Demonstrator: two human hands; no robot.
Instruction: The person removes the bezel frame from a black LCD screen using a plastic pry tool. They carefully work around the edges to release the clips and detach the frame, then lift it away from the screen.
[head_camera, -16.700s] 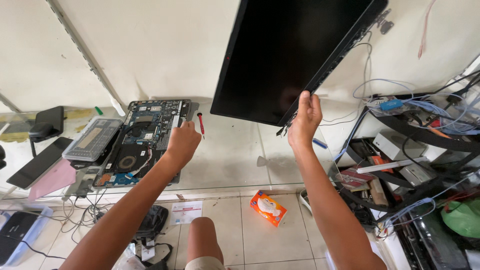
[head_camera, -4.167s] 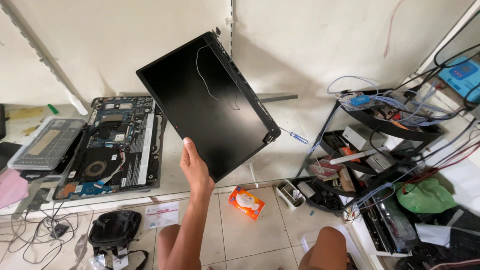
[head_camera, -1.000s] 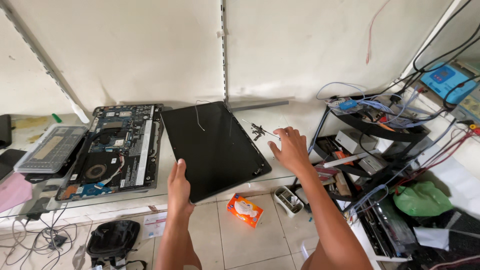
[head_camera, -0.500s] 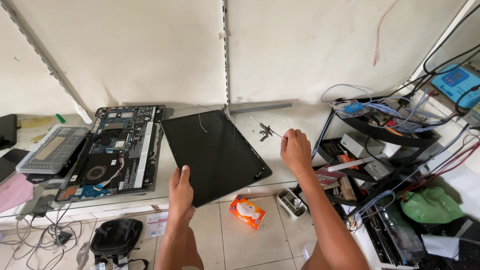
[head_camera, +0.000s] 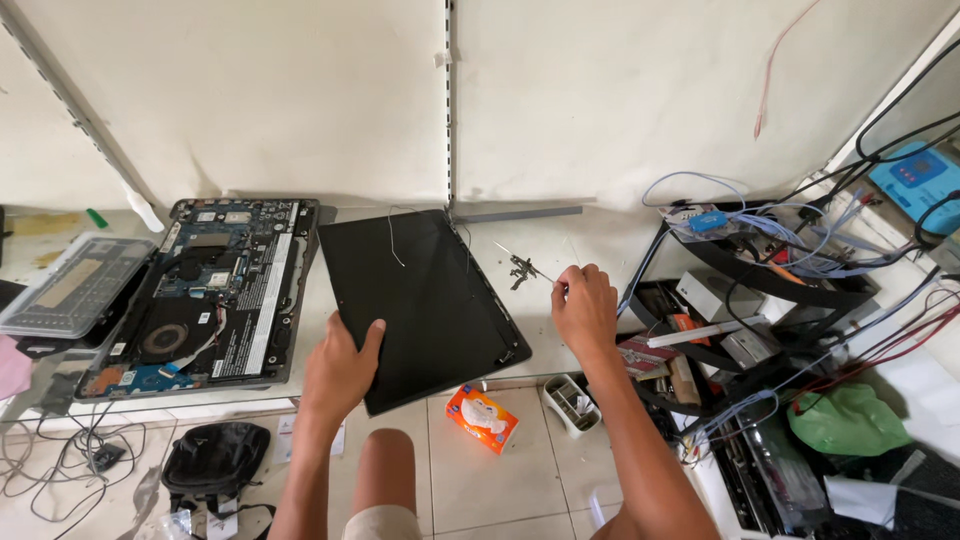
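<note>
Right hand (head_camera: 585, 310) now pinching thin tool (head_camera: 527, 262).

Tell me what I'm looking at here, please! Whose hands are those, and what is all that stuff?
The camera sits on a person's head and looks down, so the two arms are that person's own. The left hand grips the near edge of a flat black laptop screen panel lying on the white table. The right hand pinches a thin metal tool beside a small dark metal part. At the left lies an opened laptop base, its fan and circuit board showing. On the floor below sits an orange packet. Tangled wires fill the shelves at the right.
</note>
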